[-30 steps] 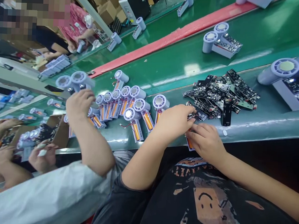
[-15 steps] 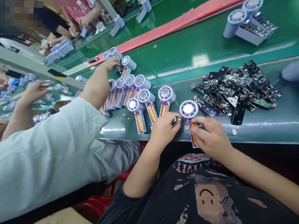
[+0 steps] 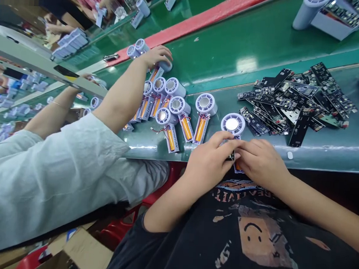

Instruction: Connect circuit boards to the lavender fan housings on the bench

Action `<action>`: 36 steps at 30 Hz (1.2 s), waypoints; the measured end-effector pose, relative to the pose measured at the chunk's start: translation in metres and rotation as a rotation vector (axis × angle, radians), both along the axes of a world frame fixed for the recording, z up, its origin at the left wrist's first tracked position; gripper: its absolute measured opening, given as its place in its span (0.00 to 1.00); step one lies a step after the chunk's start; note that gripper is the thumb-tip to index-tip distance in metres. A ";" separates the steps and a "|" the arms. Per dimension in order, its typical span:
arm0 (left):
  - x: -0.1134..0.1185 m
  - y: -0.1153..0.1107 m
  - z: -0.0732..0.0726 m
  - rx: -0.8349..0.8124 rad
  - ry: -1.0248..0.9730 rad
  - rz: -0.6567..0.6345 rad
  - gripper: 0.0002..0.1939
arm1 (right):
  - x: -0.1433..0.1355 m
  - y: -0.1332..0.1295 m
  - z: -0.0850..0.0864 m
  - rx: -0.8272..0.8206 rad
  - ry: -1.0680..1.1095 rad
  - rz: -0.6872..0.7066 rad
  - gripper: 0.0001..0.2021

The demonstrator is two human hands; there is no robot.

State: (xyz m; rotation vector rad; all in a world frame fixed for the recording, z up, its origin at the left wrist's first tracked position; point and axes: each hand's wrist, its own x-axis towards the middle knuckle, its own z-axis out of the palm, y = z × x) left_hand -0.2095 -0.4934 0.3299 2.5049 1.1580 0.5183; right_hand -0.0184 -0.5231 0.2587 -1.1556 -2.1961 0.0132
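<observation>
A lavender handheld fan [image 3: 232,124] with a round silver-centred head lies at the bench's front edge, its open handle pointing toward me. My left hand [image 3: 211,159] is closed on a small black circuit board [image 3: 232,156], held over the left side of the handle. My right hand [image 3: 263,161] is closed around the handle's right side, its fingertips meeting those of my left hand. Orange shows in the handle below the fingers. The fingers hide most of the handle and any wires there.
Black circuit boards [image 3: 296,102] lie piled at the right. Open fans with orange batteries [image 3: 200,128] stand left of my hands, where a co-worker's hand [image 3: 159,56] touches one. A green conveyor [image 3: 219,49] runs behind; a white piece [image 3: 290,155] lies front right.
My left hand has moved right with the board, over the fan handle, and now meets my right hand. The co-worker's hand has shifted right onto another fan. The view has shifted slightly.
</observation>
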 end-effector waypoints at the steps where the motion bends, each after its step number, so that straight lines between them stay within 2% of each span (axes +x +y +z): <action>1: 0.002 0.002 -0.009 -0.007 0.046 0.031 0.09 | 0.000 0.000 0.000 0.004 0.003 -0.003 0.10; 3: 0.003 0.007 -0.023 -0.032 0.139 0.107 0.09 | 0.001 0.000 -0.001 -0.013 0.030 -0.006 0.09; 5: 0.002 0.010 -0.030 -0.083 0.265 0.138 0.09 | 0.001 0.000 -0.002 -0.067 0.110 0.005 0.08; 7: 0.001 0.009 -0.030 -0.165 0.375 0.109 0.11 | 0.000 0.002 -0.003 -0.138 0.246 0.040 0.08; 9: -0.001 0.004 -0.025 -0.255 0.381 0.074 0.13 | -0.001 0.005 -0.002 -0.196 0.359 0.061 0.08; 13: -0.014 -0.007 -0.013 -0.462 0.120 0.039 0.20 | -0.003 0.007 -0.001 -0.242 0.396 0.038 0.07; 17: -0.029 -0.019 -0.017 -0.817 -0.256 -0.081 0.25 | -0.002 0.008 0.001 -0.232 0.378 0.051 0.07; 21: -0.024 -0.035 -0.034 -1.055 -0.683 0.077 0.19 | -0.002 0.008 0.003 -0.215 0.322 0.055 0.07; 24: -0.014 -0.043 -0.046 -1.224 -0.941 0.138 0.21 | -0.002 0.008 0.002 -0.221 0.318 0.036 0.07; 27: -0.007 -0.043 -0.050 -1.168 -0.984 0.193 0.17 | -0.003 0.008 0.001 -0.212 0.333 0.032 0.07; 32: -0.007 -0.037 -0.052 -0.883 -0.720 0.300 0.11 | -0.004 0.008 0.000 -0.207 0.308 0.030 0.07; 36: -0.006 -0.034 -0.053 -0.819 -0.625 0.337 0.12 | -0.004 0.008 0.000 -0.218 0.300 0.019 0.07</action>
